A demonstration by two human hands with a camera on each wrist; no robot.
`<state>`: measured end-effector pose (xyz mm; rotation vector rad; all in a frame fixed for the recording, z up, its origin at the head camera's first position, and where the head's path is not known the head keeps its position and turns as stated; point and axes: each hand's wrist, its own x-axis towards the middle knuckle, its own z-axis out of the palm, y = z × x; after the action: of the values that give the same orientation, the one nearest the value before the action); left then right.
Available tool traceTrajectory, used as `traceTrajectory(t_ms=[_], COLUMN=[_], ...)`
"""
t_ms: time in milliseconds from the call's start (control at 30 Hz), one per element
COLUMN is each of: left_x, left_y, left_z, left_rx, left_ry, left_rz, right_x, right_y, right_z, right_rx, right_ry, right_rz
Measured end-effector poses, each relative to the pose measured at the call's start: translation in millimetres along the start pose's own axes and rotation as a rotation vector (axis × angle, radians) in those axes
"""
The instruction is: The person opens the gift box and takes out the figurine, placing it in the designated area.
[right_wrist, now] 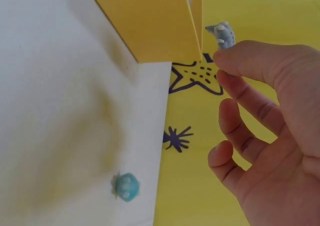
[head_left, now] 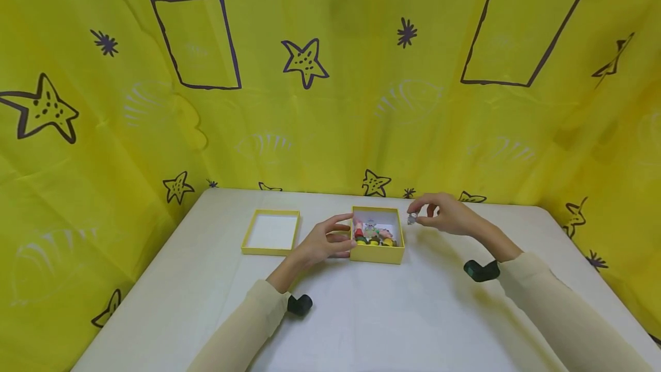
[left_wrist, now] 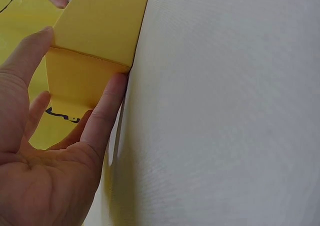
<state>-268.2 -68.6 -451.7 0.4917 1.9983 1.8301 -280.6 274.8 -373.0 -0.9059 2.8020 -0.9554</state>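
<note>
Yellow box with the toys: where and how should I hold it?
Probably by the flat left wall of the open-topped yellow box, coming from the left: that wall stands upright, the left hand touches it, and small colourful figurines lie inside.

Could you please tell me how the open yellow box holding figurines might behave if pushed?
The yellow box would probably keep its shape, given its crisp, flat sides. Being wide and low, it seems unlikely to tip. The figurines inside look loose and might shift.
</note>
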Motion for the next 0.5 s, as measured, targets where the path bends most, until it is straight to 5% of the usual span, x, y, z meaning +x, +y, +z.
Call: traceTrajectory(t_ms=[500], left_x=[-0.2], left_y=[0.0], left_z=[-0.4], left_rx=[0.021], left_ry=[0.004], left_rz=[0.009], right_x=[-26.8], right_y=[31.6], right_z=[-15.6], right_rx=[-0.084], right_ry=[0.057], right_rz=[-0.010])
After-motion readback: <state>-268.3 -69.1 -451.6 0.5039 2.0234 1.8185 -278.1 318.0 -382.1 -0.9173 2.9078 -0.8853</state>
